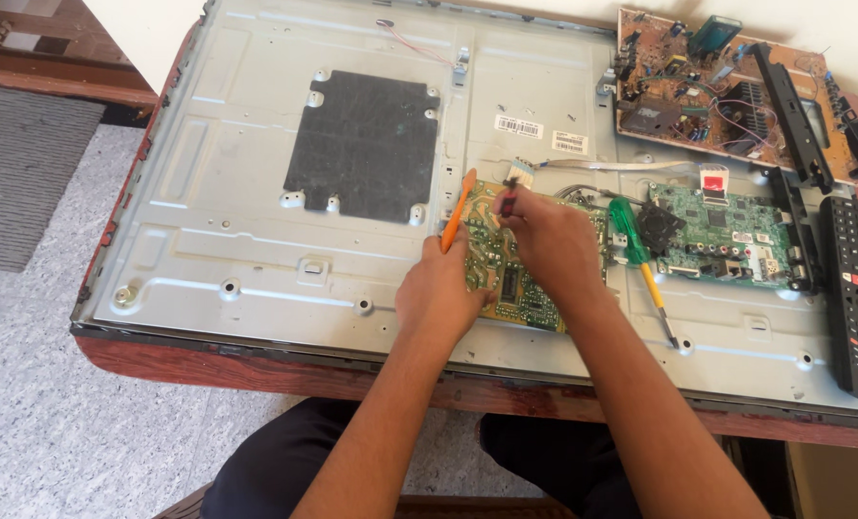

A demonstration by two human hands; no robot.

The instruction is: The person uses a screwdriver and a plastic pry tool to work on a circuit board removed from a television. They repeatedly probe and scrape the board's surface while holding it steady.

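My left hand (440,288) grips an orange flat tool (458,210), its tip raised over the upper left edge of a yellow-green circuit board (489,252). That board lies on the grey metal back of a flat television (256,231). My right hand (549,240) rests on the same board and pinches a small dark red-tipped part (509,200) near the board's top edge. Much of the board is hidden under both hands.
A green-handled screwdriver (633,240) lies right of my hands, beside a green circuit board (722,231). A brown circuit board (698,86) sits at the back right. A black remote (857,288) lies at the right edge. A dark square pad (366,144) covers the panel's middle.
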